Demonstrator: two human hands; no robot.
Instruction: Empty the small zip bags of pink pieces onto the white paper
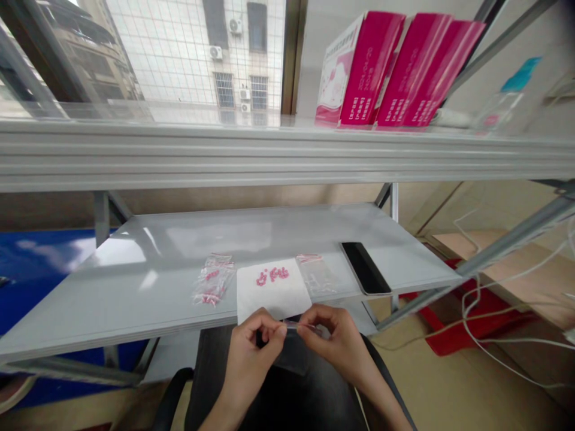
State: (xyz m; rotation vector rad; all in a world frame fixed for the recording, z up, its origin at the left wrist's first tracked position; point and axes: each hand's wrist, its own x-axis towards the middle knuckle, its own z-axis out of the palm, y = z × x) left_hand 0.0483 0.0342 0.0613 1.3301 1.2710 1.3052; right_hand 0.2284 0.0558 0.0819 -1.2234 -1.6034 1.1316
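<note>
My left hand [248, 359] and my right hand [335, 341] hold a small clear plastic piece [299, 326] between their fingertips, just past the front edge of the shelf. Its exact shape is hard to make out. Directly beyond my hands lies a white paper sheet [272, 291] carrying a small cluster of pink pieces [272, 276]. To its left is a clear plastic bag with pink parts inside [213, 279]. A flatter clear bag with a red-pink strip [315, 274] lies to its right.
A black phone [365, 268] lies on the pale grey metal shelf [251, 230]. Magenta-and-white boxes [395, 72] stand on the upper shelf [287, 155] overhead. White cables [489, 311] and a red cloth [476, 317] lie on the floor to the right. A mesh-covered window is at the upper left.
</note>
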